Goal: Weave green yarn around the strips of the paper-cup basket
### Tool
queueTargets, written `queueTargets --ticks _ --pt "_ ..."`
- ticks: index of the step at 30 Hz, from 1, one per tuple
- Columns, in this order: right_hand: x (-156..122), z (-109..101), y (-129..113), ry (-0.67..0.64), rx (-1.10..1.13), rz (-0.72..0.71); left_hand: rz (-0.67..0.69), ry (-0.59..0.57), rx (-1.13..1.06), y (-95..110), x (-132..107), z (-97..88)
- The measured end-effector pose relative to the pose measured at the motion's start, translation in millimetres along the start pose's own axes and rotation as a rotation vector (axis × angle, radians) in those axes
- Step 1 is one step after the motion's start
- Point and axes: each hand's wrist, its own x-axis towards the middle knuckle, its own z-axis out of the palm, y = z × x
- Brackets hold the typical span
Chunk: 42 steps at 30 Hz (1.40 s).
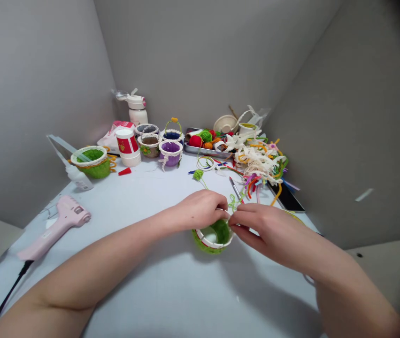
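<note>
A small green yarn-covered cup (pixel 210 249) with a white rim stands in front of me, its green inside partly showing. My left hand (pixel 203 210) reaches over the far left of the rim, fingers curled and closed on it. At the right side of the same rim, my right hand (pixel 261 225) pinches with thumb and fingers pressed together; the exact bit between the fingertips is hidden. Loose green yarn (pixel 233 202) lies just behind the hands, and a strand runs towards a small green yarn ball (pixel 198 175).
A pink glue gun (pixel 57 225) lies left, its black cord trailing forward. Behind it are a glue bottle (pixel 78 177) and a green basket (pixel 97 166). Several decorated cups (pixel 171 154), a tray of yarn (pixel 203 151), a heap of trimmings (pixel 259 159), a pen (pixel 235 188) and a phone (pixel 289 199) lie farther back.
</note>
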Motion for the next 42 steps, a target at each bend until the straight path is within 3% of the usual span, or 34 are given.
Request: queueTargets --ticks 4,11,19,26,33,38,42 --pt "-19.5 5.9 10.9 0.054 0.134 -0.006 0.029 -0.014 -0.015 -1.8 0.7 1.8" --pt "-29.6 21.5 31.5 0.132 0.309 0.150 0.046 -0.047 0.007 -1.9 0.6 1.1" --pt "-16.1 43.5 35.3 0.038 0.516 0.157 0.045 -0.042 0.012 -0.1 -1.3 0.6" --pt "-10.4 59.4 31.5 0.010 0.527 0.153 0.038 -0.111 -0.048 -1.1 0.6 1.6" --pt "-11.6 61.5 33.6 0.034 0.577 0.171 -0.036 -0.223 -0.050 0.6 3.5 -0.4" --pt "-10.1 50.7 30.7 0.111 0.670 0.229 -0.029 -0.191 -0.031 2.8 2.0 1.2" --pt "-3.7 43.7 19.4 0.164 0.688 0.362 -0.025 -0.139 0.005 2.5 0.1 4.6"
